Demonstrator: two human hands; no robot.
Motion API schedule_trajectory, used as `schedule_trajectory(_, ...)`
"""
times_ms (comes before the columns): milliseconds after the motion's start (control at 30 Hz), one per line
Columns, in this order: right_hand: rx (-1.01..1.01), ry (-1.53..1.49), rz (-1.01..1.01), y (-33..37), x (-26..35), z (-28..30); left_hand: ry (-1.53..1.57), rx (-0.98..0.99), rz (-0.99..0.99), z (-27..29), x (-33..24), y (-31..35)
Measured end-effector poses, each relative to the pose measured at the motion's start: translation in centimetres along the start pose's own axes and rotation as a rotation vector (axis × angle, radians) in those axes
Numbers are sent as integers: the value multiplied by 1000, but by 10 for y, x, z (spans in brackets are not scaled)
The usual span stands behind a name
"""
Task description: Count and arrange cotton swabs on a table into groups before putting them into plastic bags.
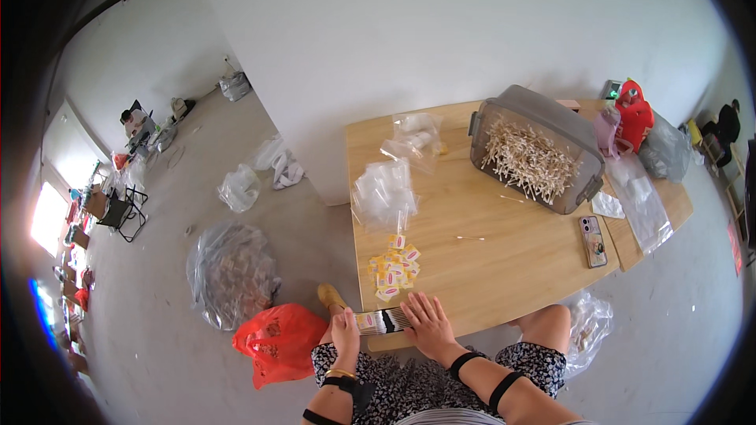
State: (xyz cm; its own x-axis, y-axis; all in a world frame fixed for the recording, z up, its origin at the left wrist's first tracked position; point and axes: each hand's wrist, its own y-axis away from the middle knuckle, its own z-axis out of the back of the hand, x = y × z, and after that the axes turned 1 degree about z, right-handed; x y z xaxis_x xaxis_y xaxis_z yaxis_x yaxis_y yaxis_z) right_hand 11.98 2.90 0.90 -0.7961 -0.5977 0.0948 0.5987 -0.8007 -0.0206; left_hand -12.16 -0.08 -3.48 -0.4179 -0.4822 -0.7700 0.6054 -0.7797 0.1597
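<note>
Head view: the packet [382, 321], with a yellow-and-white face and white sticks showing, is held at the near left corner of the table [520, 283]. Its 9 o'clock end is gripped by the left hand [345, 334], fingers curled closed around it. Its 3 o'clock end is partly covered by the right hand [430, 326], fingers extended and slightly spread; any grip underneath cannot be told. From the packet, cards [394, 270] are piled at 12 o'clock, clear bags [384, 191] beyond. A swab-filled bin [543, 122] is seen at 1 o'clock, a phone [593, 242] at 2 o'clock.
</note>
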Motion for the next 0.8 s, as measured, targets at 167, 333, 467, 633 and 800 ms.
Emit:
schedule_trajectory(167, -41, -31, -37, 0, 2, -6, 20, -88, 53, -25, 2, -4)
schedule_trajectory(333, -51, -155, -25, -6, 13, -7, 357, 32, 170, -27, 16, -9)
schedule_trajectory(467, -45, -192, -28, -15, 28, -13, 551, -14, 198, -37, 2, -4)
schedule_trajectory(633, 0, -191, 24, -21, 40, -10, 539, -75, 72, -34, -5, -2)
schedule_trajectory(800, 22, -122, -54, -8, 19, -5, 212, -94, -80, -14, 18, -13)
